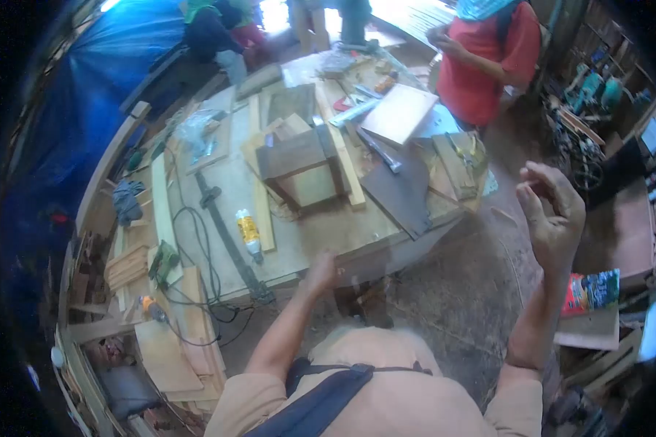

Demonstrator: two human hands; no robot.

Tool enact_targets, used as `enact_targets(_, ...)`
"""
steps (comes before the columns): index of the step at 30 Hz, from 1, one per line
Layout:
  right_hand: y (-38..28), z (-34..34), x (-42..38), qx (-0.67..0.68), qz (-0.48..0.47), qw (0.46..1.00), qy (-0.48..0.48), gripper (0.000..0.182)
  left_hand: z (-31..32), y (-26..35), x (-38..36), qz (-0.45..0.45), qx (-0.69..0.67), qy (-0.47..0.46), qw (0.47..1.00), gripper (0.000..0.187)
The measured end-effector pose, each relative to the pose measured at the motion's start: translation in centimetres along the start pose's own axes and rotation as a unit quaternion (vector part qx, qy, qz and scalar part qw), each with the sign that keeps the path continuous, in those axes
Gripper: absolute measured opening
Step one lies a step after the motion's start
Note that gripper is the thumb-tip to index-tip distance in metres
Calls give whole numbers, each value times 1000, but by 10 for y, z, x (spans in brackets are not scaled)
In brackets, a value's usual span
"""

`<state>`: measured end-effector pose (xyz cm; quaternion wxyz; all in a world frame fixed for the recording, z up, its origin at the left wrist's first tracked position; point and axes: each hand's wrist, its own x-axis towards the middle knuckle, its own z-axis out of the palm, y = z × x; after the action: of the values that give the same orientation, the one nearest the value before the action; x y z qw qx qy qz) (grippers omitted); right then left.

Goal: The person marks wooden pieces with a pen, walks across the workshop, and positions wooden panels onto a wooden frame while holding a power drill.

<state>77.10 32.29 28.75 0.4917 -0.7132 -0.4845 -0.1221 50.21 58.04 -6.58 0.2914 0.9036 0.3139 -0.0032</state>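
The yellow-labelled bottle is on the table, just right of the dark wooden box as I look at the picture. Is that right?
Not quite: the head view shows the yellow-labelled bottle on the table, but left of the dark wooden box, not right.

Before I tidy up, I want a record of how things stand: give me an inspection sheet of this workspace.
Surface: worktable, pale top, largely covered with timber and tools.
Job's things: wooden box with a dark top, on the worktable among loose boards.
Clutter: yellow-labelled bottle near the front edge; clear plastic bag at the far left; pale panel beyond the box, to its right.
Hands: left hand by the near edge, blurred, contact unclear; right hand raised right of the worktable, nothing seen in it.
Cables: black cord, looped on the left side.
Surroundings: blue tarp at left; person in red beyond the worktable, at right.
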Motion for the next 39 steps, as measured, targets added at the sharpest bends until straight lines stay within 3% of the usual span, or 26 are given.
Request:
enact_targets(6,29,23,18,-20,29,999,-28,26,13,9,35,-47,40,-56,997,71)
enact_targets(8,58,37,27,16,86,995,-38,25,25,3,47,-66,67,-70,993,78)
enact_targets(13,171,89,55,67,173,980,-77,25,35,16,57,-86,146,-88,982,91)
enact_targets(16,251,136,75,82,231,963,-109,36,37,20,59,-105,151,-92,979,96)
enact_targets(19,328,197,101,188,372,903,-105,50,28,35,60,-133,151,-106,974,99)
enact_targets(22,408,260,121,183,431,880,-87,61,29,40,63,-161,158,-94,970,101)
enact_targets(26,484,327,137,183,553,804,-123,72,50,23,65,-178,133,-55,974,103)
enact_targets(29,476,351,151,274,618,736,-36,64,33,44,78,-231,35,-79,969,102)
enact_targets(31,495,372,149,396,652,647,-15,55,32,49,78,-244,46,-61,967,101)
enact_targets(33,517,396,141,394,648,651,-27,54,30,53,77,-236,80,-50,967,103)
enact_targets(37,499,386,159,414,643,642,-50,55,28,58,82,-257,99,-75,958,108)
enact_targets(39,494,379,173,386,593,703,-75,50,22,60,83,-268,78,-80,957,108)
